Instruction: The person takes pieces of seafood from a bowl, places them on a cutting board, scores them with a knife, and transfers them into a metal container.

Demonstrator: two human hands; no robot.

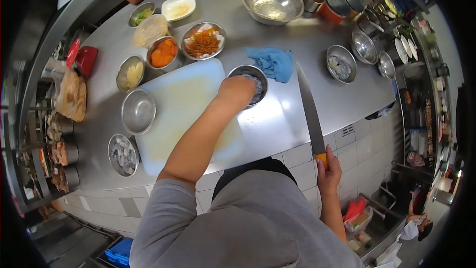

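Metal bowl [266, 89] ×1: left hand [237, 93] inside | knife [311, 111] ×1: right hand [329, 173] gripping

Wearer's hands, two: one left hand [237, 92], one right hand [328, 174]. One knife [310, 109], one cutting board [173, 111], one blue cloth [272, 63], one white dish [167, 7]. Three bowls of grey seafood [342, 50]. One container of orange slices [172, 66], one bowl of orange shreds [218, 29], one bowl of pale pieces [123, 74], one bowl of greens [133, 16]. One plain steel bowl [139, 111] board-left, one large bowl [271, 7] far side. Shelf stuff, right: too cluttered to count.
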